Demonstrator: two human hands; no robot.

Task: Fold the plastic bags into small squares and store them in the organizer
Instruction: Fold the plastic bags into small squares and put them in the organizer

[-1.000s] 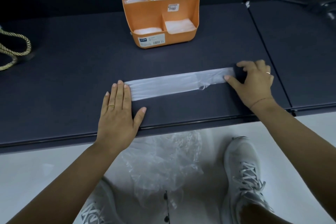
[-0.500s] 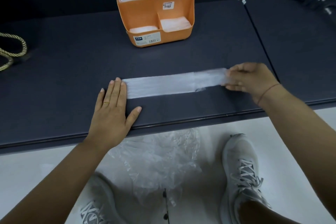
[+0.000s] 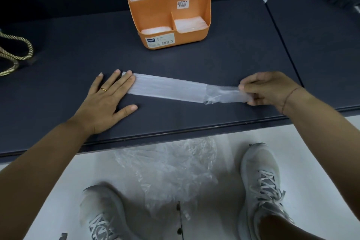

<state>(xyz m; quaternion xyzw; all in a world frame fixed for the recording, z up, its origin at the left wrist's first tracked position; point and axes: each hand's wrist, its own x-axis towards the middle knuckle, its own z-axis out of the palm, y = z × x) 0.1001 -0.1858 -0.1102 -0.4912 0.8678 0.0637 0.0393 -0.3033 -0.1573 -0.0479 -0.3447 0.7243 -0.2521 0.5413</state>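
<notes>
**Bag strip pinned at one end, pinched at the other**

Across the near part of the dark desk (image 3: 78,54), a bag (image 3: 171,88) folded into a long narrow strip, slanting slightly nearer toward the right. Milky white over most of its length, clearer and creased along the right stretch.

At the strip's left end, the left grip (image 3: 109,101), wide: palm down, fingers straight and spread, the two fingertips nearest the strip pressing on its end, thumb splayed on bare desk on the near side of the strip. Gold ring (image 3: 103,89) on one finger.

At the other end, the right grip (image 3: 272,88), narrow and holding the bag: fingers curled, thumb and fingertips pinching the strip's right end. Hard to tell whether that end rests on the desk or sits just above it. Thin thread (image 3: 288,97) round the wrist.

Farther back on the desk, an orange organizer (image 3: 155,13), upright, well apart from the strip and roughly behind its middle. Three tall compartments at the back, two low ones in front, folded bags (image 3: 191,23) in all five. White label on the low front wall, small sticker on the taller wall behind.

Near the desk's left edge, a twisted gold cord (image 3: 17,52), partly out of view. Against the right side, a second desk (image 3: 321,45).

Below the near edge, pale floor (image 3: 311,142) with a crumpled bag (image 3: 171,169) of clear plastic between two light grey laced shoes (image 3: 263,181).
</notes>
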